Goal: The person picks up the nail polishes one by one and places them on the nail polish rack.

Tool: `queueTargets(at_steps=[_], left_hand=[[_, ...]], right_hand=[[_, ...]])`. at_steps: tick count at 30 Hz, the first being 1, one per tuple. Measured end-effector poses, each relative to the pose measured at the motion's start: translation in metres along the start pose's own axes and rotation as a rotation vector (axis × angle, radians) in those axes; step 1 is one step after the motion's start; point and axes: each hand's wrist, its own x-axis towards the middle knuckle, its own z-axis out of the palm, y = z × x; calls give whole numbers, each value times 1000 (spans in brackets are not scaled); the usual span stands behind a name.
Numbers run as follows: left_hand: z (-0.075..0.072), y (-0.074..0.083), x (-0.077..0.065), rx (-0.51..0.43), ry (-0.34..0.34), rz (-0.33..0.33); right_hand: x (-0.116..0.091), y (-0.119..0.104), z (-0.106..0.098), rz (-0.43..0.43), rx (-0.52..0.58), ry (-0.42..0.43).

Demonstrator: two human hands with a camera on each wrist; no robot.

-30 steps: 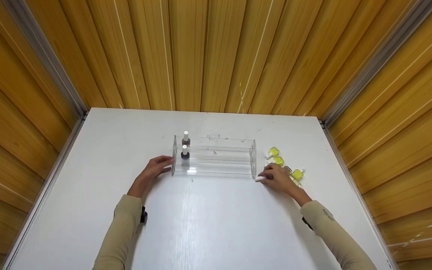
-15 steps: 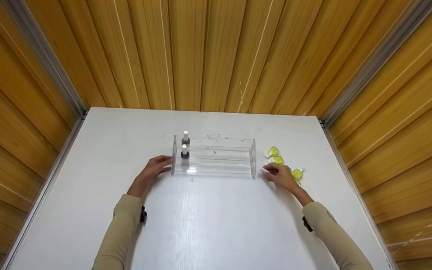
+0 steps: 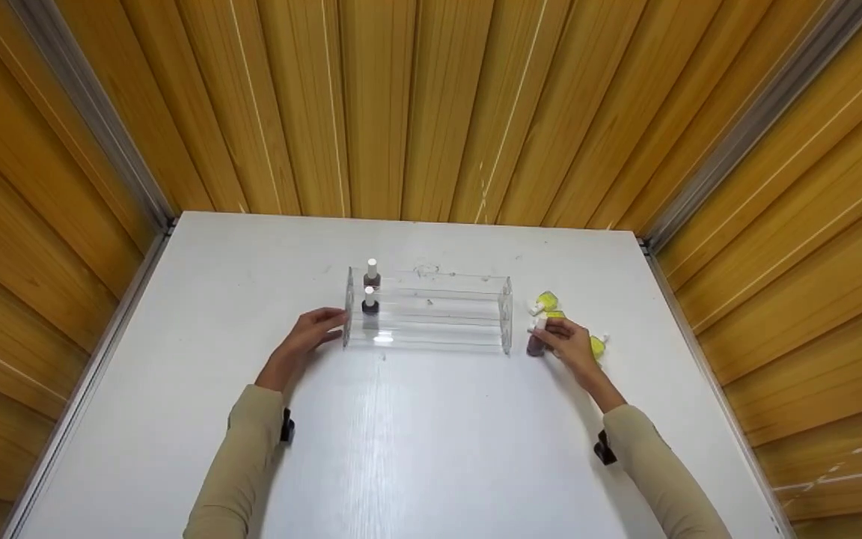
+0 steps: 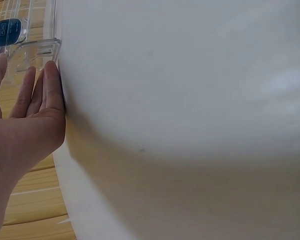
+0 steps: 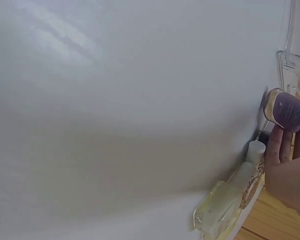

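A clear acrylic rack (image 3: pixel 506 318) with stepped tiers stands mid-table. Two white-capped dark nail polish bottles are at its left end, one on an upper tier (image 3: pixel 372 278) and one below it (image 3: pixel 370 306). In the left wrist view one bottle (image 4: pixel 9 32) looks teal. My left hand (image 3: pixel 310 333) touches the rack's left end panel, its fingers nearly straight. Right of the rack, my right hand (image 3: pixel 572 346) pinches the white cap of a purple nail polish bottle (image 5: pixel 289 111), held roughly upright with its base down.
Beside my right hand lie several nail polish bottles on their sides, among them yellow ones (image 3: pixel 547 301) with white caps; the hand partly hides them. The right wrist view shows a pale yellow bottle (image 5: pixel 217 210) close by. Wood-patterned walls (image 3: pixel 431 112) enclose the white table (image 3: pixel 416 449).
My right hand has drawn slightly back from the rack's right front corner and turned the bottle from lying to roughly upright. My left hand has stayed at the rack's left end.
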Motion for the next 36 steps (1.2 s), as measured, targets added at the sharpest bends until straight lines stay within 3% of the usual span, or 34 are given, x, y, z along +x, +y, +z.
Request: queueTargets(at_steps=[10, 18, 24, 30, 36], left_hand=[[-1, 2, -1, 18, 14, -40], [3, 6, -2, 29, 69, -35], [5, 7, -5, -23, 121, -19], [8, 7, -6, -19, 195, -46], [14, 8, -6, -18, 235, -46]], right_hand=[[-2, -17, -6, -45, -26, -20], [-3, -39, -8, -95, -99, -59], [-1, -54, -3, -147, -154, -68], [2, -60, 6, -226, -93, -97], [3, -65, 19, -220, -116, -102]])
